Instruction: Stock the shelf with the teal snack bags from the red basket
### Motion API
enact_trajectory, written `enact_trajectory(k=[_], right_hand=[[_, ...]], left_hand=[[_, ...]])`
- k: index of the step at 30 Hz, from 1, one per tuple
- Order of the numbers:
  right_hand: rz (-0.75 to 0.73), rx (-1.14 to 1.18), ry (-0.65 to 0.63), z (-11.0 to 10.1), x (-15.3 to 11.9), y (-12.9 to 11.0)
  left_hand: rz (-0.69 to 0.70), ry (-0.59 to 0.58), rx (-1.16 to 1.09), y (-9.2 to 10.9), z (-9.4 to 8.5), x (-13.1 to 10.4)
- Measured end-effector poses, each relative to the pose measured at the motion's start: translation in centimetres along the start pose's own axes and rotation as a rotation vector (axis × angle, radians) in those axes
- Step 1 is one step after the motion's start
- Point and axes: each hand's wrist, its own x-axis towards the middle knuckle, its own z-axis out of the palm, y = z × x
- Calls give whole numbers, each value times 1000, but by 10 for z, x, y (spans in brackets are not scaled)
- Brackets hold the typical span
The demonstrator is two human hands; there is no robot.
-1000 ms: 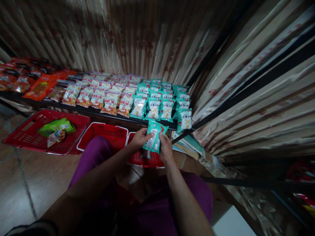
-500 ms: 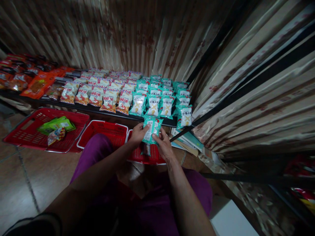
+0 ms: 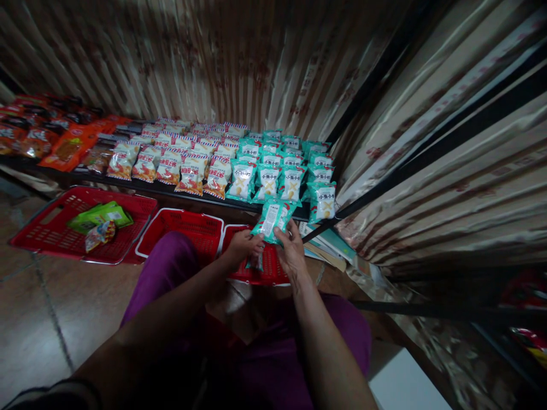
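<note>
My right hand [image 3: 292, 247] grips a teal snack bag [image 3: 272, 221] by its right side, thumb across the front, its printed back facing up. Close against the bag's lower left corner is my left hand [image 3: 244, 246], fingers drawn together; whether they pinch the corner or something else is hidden. Below both hands stands a red basket [image 3: 271, 267] with another packet [image 3: 255, 261] partly showing in it. Just beyond, rows of upright teal snack bags [image 3: 268, 181] fill the right end of the black shelf [image 3: 171, 191].
White-and-orange snack bags [image 3: 190, 173] and orange packets [image 3: 64, 147] line the shelf leftward. At left are a red basket [image 3: 47, 219] holding green packets [image 3: 100, 215] and another red basket [image 3: 205, 228]. Papers [image 3: 327, 245] lie under the shelf beside a slanting black bar [image 3: 376, 196].
The teal bag has moved slightly right and up toward the shelf, tilting in my right hand. My left hand has slid down off its front to the lower left corner.
</note>
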Motion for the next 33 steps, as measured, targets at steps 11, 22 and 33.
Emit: enact_trajectory(k=[11, 22, 33], right_hand=[[35, 45, 35, -3, 0, 5], [-166, -136, 34, -1, 0, 9], [-369, -641, -5, -11, -2, 11]], left_hand=[[38, 33, 95, -3, 1, 0], [741, 403, 736, -7, 9, -12], [709, 206, 511, -4, 21, -7]])
